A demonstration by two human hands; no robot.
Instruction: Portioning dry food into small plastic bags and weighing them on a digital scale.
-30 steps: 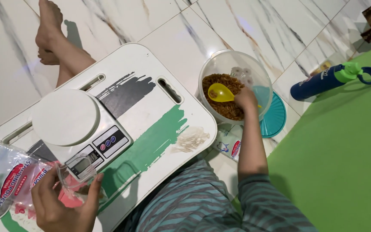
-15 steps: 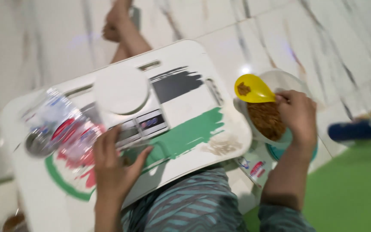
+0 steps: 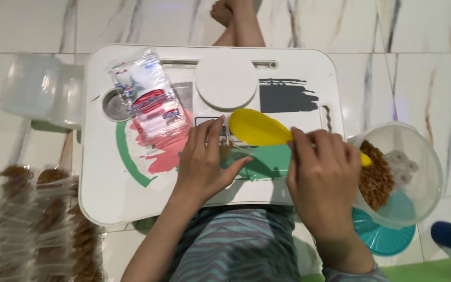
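Moved since the earlier frame: yellow scoop [image 3: 259, 128], from over the clear tub [image 3: 418, 156] to above the white lap tray [image 3: 105, 198], gripped by its handle in the closed right hand [image 3: 322, 175]. Left hand [image 3: 202, 162]: just left of the scoop, fingers pinching a small clear bag; white scale [image 3: 225, 83] beyond.

Scale [image 3: 225, 86] at back-centre of tabletop [image 3: 105, 198], bag pack [image 3: 150, 107] to its left, scoop [image 3: 259, 128] in front. Tub [image 3: 418, 156] right of tabletop, on floor; filled bags [image 3: 32, 224] left.
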